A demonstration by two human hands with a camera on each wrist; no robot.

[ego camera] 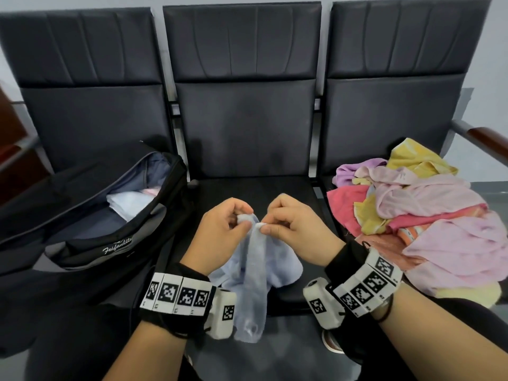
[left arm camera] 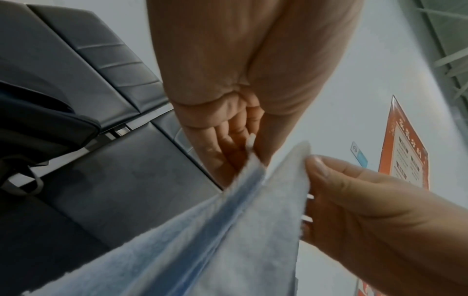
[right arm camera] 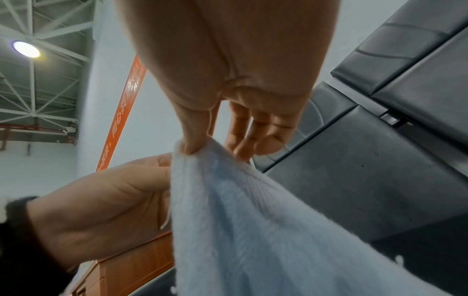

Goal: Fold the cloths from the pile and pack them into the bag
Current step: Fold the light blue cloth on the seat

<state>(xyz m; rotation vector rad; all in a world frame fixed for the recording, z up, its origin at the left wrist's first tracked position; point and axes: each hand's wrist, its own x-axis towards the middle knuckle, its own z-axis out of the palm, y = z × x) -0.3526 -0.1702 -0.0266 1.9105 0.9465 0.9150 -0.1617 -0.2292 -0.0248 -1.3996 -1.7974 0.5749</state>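
Fluffy pale-blue terry cloth is hanging crumpled, its top edge being pinched by left hand and right hand.

Three seats in a row. On the left seat, bag lying unzipped, folded cloths inside. On the right seat, pile of cloths heaped up, spilling toward the front edge. Over the middle seat, between bag and pile, left hand and right hand close together, just beside each other — each pinching the top edge of one cloth. Cloth hanging down from the fingers, draped below over the seat's front edge, between the two wrists. Behind the seats — wall.
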